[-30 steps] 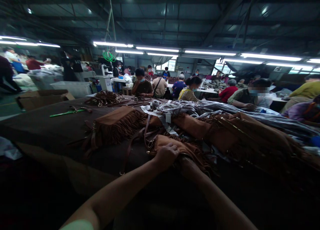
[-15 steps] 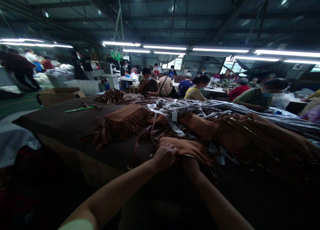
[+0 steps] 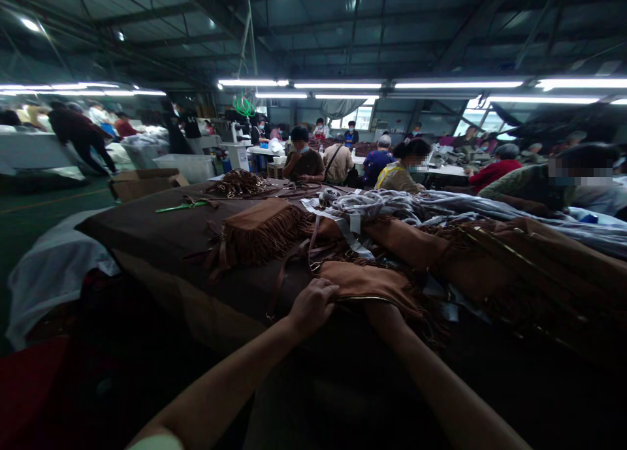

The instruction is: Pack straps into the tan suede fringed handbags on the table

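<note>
My left hand [image 3: 311, 308] lies with curled fingers on the near left corner of a tan suede fringed bag [image 3: 365, 283], gripping its edge. A gold zip runs along the bag's near side. My right hand [image 3: 385, 316] reaches the bag's near edge, and its fingers are hidden under the suede. Just left of the bag, a brown leather strap [image 3: 280, 288] trails across the table. Farther back lies a second fringed suede bag [image 3: 259, 232].
The table has a dark brown cover [image 3: 147, 231]. A heap of fringed bags [image 3: 484, 264] fills the right side, with grey straps [image 3: 362, 206] behind it. A green-handled tool [image 3: 176, 208] lies at the back left. Several co-workers [image 3: 304, 159] sit at tables beyond.
My head has turned, shifting the whole scene right and down. The bag's zip edge now shows more, and my hands stay on the bag.
</note>
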